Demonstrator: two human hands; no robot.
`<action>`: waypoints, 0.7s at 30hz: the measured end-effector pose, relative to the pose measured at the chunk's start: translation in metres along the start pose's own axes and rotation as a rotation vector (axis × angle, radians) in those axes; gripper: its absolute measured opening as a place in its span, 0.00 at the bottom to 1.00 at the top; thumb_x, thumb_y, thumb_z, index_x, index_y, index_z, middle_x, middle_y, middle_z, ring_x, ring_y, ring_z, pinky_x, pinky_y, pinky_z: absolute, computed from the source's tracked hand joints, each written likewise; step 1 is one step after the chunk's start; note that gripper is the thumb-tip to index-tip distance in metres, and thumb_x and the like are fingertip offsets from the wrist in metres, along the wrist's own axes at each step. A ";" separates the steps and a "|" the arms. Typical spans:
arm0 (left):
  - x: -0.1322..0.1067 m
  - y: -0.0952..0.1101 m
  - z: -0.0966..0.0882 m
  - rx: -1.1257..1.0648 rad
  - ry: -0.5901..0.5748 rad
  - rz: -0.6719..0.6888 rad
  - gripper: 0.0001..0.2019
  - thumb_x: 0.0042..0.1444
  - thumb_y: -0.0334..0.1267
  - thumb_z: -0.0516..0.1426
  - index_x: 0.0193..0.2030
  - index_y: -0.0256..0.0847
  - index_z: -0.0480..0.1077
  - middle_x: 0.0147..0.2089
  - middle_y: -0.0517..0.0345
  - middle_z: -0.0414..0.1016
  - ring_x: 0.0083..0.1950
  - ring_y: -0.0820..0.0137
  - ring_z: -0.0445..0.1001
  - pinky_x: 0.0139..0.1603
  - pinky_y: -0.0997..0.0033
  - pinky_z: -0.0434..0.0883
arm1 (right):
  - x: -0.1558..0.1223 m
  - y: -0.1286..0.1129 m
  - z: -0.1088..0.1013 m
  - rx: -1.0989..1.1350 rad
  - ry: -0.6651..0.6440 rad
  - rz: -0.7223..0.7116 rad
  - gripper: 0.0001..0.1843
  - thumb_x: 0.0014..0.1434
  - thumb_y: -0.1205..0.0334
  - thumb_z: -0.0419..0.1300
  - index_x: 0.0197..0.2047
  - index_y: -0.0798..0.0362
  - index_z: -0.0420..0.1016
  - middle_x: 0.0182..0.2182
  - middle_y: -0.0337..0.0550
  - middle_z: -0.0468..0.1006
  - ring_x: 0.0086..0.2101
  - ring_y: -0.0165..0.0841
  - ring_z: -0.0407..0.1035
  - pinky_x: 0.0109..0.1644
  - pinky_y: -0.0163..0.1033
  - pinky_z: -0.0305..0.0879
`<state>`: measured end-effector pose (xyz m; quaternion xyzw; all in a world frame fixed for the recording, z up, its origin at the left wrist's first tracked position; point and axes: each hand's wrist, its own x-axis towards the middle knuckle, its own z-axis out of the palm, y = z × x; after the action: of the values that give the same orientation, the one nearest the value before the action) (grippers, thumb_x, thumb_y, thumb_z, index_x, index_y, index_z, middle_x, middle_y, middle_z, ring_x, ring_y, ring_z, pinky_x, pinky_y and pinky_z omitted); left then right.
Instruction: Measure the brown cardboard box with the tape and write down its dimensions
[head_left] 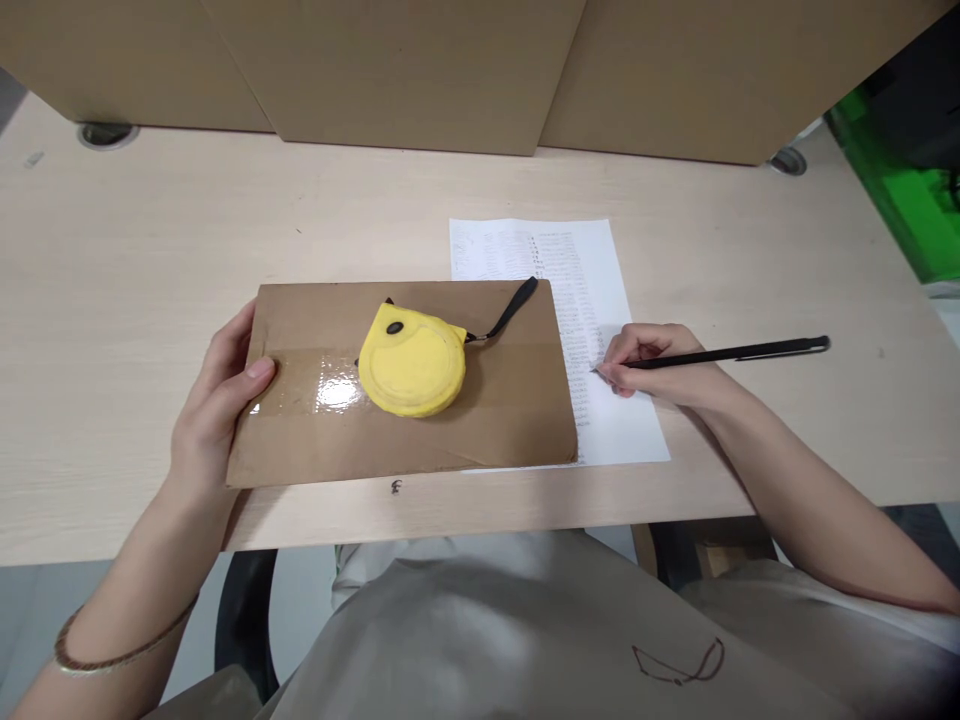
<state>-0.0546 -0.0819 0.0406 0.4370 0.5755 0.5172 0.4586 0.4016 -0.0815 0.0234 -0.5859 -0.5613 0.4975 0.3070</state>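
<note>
A flat brown cardboard piece [480,420] lies on the desk in front of me, with shiny tape across its middle. A round yellow pouch [411,362] with a black strap rests on it. My left hand [217,400] grips the cardboard's left edge, thumb on top. My right hand [652,365] is closed around a long black pen [735,352], its tip touching a printed white paper sheet [600,300] that lies partly under the cardboard's right side.
The light wooden desk [120,300] runs to brown partition panels [405,70] at the back. Cable grommets sit at the back left [105,133] and back right [787,160]. A green object [907,200] stands at the far right. The desk's near edge is by my lap.
</note>
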 end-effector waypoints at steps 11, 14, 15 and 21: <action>0.000 -0.001 -0.001 0.019 0.000 0.019 0.27 0.58 0.43 0.72 0.66 0.56 0.85 0.76 0.63 0.79 0.86 0.44 0.61 0.88 0.46 0.59 | -0.001 -0.002 0.001 0.001 0.012 0.013 0.24 0.47 0.52 0.86 0.23 0.50 0.76 0.19 0.39 0.75 0.20 0.28 0.68 0.25 0.37 0.64; 0.000 -0.002 -0.001 0.003 -0.012 0.021 0.27 0.59 0.43 0.72 0.66 0.57 0.85 0.76 0.62 0.79 0.84 0.44 0.64 0.87 0.47 0.60 | -0.001 -0.004 0.001 -0.010 0.031 0.028 0.24 0.47 0.51 0.86 0.22 0.50 0.76 0.19 0.39 0.75 0.20 0.28 0.68 0.25 0.37 0.64; 0.000 -0.002 -0.001 0.001 -0.014 0.021 0.27 0.59 0.43 0.72 0.66 0.57 0.85 0.76 0.62 0.79 0.84 0.44 0.64 0.87 0.47 0.60 | -0.001 -0.004 0.001 -0.014 0.034 0.030 0.24 0.47 0.52 0.86 0.22 0.50 0.75 0.19 0.39 0.75 0.20 0.28 0.68 0.25 0.36 0.64; -0.001 0.000 0.000 0.000 -0.001 0.002 0.27 0.59 0.43 0.72 0.66 0.57 0.85 0.76 0.62 0.79 0.82 0.45 0.67 0.88 0.46 0.56 | 0.000 -0.003 0.000 -0.009 0.021 0.023 0.24 0.47 0.53 0.86 0.22 0.50 0.75 0.18 0.38 0.74 0.20 0.28 0.67 0.25 0.36 0.64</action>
<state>-0.0541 -0.0828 0.0404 0.4379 0.5746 0.5176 0.4585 0.4003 -0.0808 0.0264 -0.5989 -0.5536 0.4922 0.3044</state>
